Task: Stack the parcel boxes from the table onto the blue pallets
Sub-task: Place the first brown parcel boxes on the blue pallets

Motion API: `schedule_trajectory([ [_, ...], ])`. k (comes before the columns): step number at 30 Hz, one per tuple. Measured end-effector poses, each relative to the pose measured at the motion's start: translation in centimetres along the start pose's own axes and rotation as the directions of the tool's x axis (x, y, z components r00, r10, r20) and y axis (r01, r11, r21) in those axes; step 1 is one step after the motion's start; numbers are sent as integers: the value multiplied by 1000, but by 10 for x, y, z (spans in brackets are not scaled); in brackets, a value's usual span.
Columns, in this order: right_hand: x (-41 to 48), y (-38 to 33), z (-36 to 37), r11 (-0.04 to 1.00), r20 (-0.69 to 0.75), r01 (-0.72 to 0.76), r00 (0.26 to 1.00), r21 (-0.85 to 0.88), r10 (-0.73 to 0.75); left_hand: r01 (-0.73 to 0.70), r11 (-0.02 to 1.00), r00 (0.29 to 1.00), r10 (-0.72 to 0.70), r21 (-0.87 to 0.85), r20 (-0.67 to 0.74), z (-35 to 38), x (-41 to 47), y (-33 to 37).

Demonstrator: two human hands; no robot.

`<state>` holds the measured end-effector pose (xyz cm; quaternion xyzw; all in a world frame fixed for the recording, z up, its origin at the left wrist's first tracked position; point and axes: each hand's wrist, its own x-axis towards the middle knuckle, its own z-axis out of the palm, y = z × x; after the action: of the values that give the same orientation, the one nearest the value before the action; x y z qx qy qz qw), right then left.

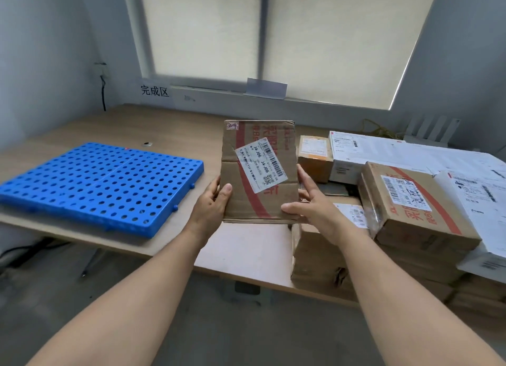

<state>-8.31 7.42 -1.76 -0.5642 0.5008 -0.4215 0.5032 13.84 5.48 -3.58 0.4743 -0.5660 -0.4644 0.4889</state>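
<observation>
The left hand [212,201] and right hand [312,204] pinched the labelled cardboard box [258,171] aloft, thumbs on its face, seemingly mid-carry and due left onto the blue pallet [101,184].

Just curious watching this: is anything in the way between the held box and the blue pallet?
Nothing visible. Only bare table lies between the box and the blue pallet; the other parcels sit to its right.

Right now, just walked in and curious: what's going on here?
A person grips a flat brown cardboard parcel box with a white label, left hand on its left edge, right hand on its right. The blue perforated plastic pallet on the wooden table bears nothing yet; more cardboard parcels sit piled rightward.
</observation>
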Motion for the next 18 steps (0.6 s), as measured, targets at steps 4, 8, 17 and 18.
schedule_trajectory([
  [4,15,8,40,999,49,-23,998,-49,26,32,999,998,-31,23,-58,-42,-1,-13],
  [8,35,5,83,1000,42,6,999,-2,-6,47,996,995,-40,79,-87,-89,4,-20],
  [17,98,1,200,993,-5,44,999,106,-44,60,959,997,-42,276,-67,-243,36,-37],
  [18,105,0,213,993,-8,41,999,108,-40,57,953,996,-34,298,-80,-261,38,-41],
])
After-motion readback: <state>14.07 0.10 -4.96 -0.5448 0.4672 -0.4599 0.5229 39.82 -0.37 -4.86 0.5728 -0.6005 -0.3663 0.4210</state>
